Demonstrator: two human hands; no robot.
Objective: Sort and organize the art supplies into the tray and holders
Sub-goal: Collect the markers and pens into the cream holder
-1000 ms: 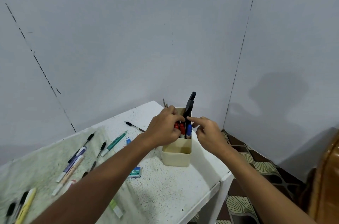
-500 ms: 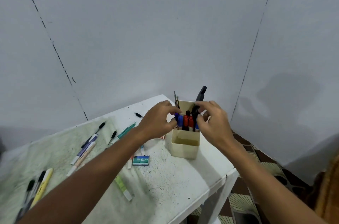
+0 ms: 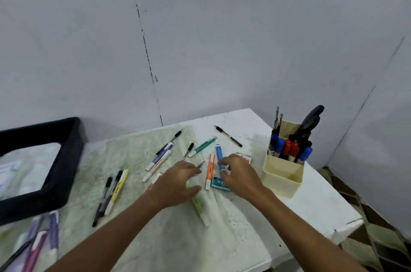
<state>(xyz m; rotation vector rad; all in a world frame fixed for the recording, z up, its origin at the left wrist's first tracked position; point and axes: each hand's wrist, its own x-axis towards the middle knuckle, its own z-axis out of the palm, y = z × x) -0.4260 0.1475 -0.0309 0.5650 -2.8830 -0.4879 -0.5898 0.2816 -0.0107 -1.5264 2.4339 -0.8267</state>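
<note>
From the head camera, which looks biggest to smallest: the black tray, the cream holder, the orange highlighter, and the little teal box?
1. black tray, though part is cut off at the left edge.
2. cream holder.
3. orange highlighter.
4. teal box, partly hidden under the right hand, so its full size is unsure.

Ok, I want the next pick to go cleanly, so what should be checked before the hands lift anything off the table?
1. Right hand has a closed grip on the blue highlighter pen: cannot tell; the fingers curl at it.
2. Left hand is free: ok; it is open above the light green highlighter.
3. Orange highlighter is reachable: ok; it lies flat between the hands.
4. Cream plastic holder is upright with room: ok; the front compartment looks empty.
5. Black plastic tray has space: cannot tell; its contents are blurred.
</note>
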